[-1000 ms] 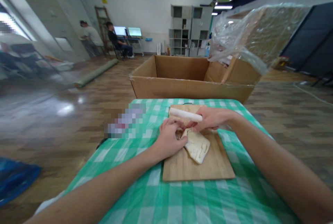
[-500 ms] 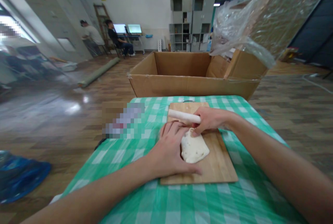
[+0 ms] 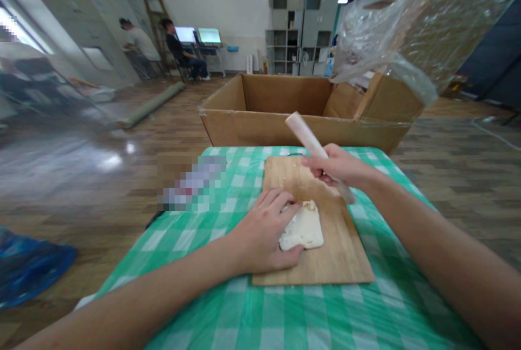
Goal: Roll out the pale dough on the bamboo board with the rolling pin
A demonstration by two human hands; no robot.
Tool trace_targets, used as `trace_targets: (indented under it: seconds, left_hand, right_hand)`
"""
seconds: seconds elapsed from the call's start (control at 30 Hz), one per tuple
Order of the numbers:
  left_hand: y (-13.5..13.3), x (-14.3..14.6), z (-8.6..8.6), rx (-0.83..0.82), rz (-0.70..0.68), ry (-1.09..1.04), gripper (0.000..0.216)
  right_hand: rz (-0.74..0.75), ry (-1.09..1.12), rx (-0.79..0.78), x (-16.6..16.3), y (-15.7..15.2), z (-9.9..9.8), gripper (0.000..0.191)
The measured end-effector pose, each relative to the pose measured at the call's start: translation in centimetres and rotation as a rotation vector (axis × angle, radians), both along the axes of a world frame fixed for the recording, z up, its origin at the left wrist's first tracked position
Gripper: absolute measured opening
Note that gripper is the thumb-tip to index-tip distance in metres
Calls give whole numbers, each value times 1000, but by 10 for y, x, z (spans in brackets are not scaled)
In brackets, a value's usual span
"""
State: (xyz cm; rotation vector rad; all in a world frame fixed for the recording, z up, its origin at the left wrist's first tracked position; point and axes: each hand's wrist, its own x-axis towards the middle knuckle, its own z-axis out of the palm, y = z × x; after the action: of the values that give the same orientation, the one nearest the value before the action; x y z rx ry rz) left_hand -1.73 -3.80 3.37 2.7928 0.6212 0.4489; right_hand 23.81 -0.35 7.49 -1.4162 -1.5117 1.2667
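A flat, folded piece of pale dough (image 3: 304, 229) lies on the wooden cutting board (image 3: 340, 260), with some brownish filling showing at its top edge. My left hand (image 3: 272, 225) grips its left side, fingers curled over the upper left and thumb along the lower edge. Part of the dough is hidden under that hand. Above the board's right side, my right hand (image 3: 331, 167) is closed around a white rolling pin (image 3: 305, 134). The pin is raised and tilted, its far end up to the left, clear of the dough.
A green checkered cloth (image 3: 220, 296) covers the table. A blurred-out item (image 3: 193, 183) sits at its left edge. Beyond stands a large open cardboard box (image 3: 260, 127) with plastic wrap (image 3: 391, 40). A blue plastic bag (image 3: 32, 266) lies at lower left. Several people sit farther back.
My right hand has moved up and away from the dough, swinging the rolling pin from nearly level to steeply tilted. My left hand has drawn in closer around the dough, which looks flatter and straighter.
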Motion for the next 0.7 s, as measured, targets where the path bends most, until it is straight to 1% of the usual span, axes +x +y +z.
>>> trace_targets:
  seconds: [0.03,0.1,0.17,0.23,0.33,0.47,0.7]
  left_hand:
    - [2,-1,2,-7,-24,11,70]
    - [6,-3,7,-20,-71,44,66]
    - [9,-5,13,-21,-110,79,61]
    - [10,-6,17,-3,-135,105,56]
    - [10,-6,19,39,-150,114,51]
    - [9,-6,18,61,-149,70,53]
    - [7,-5,16,75,-131,71,49]
  right_hand:
    - [-97,151,47,-4,1,1,45]
    - [-197,428,86,-11,3,5,48]
    - [-229,593,96,-17,2,11,47]
    - [-258,679,143,-22,0,14,46]
    - [-278,755,214,-31,-5,13,45]
    - [-257,760,165,-44,-11,7,44]
    - [-97,714,132,-59,-20,6,40]
